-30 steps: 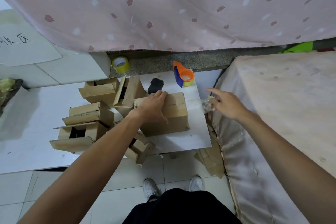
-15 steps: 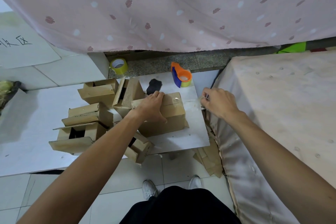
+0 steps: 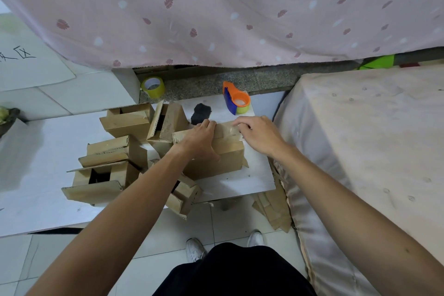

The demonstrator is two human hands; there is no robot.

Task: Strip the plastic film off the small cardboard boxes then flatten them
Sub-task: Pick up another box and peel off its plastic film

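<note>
A small brown cardboard box [image 3: 225, 158] stands on the white table [image 3: 240, 185]. My left hand [image 3: 200, 139] grips the box from above, fingers over its top and thumb down its front face. My right hand [image 3: 259, 134] is at the box's top right corner, its curled fingertips pinching the clear plastic film [image 3: 231, 130] that lies along the top. Several more small boxes [image 3: 108, 151], some with open flaps, are piled to the left of it.
An orange and blue tape dispenser [image 3: 236, 101] and a black lump [image 3: 200, 113] lie behind the box. A yellow tape roll [image 3: 153, 86] sits further back left. Flattened cardboard [image 3: 274, 209] lies on the floor by a cloth-covered surface [image 3: 360, 139] at the right.
My right hand, out to the right beside the table a second ago, has come back left onto the box's top right corner. My left hand has stayed on the box.
</note>
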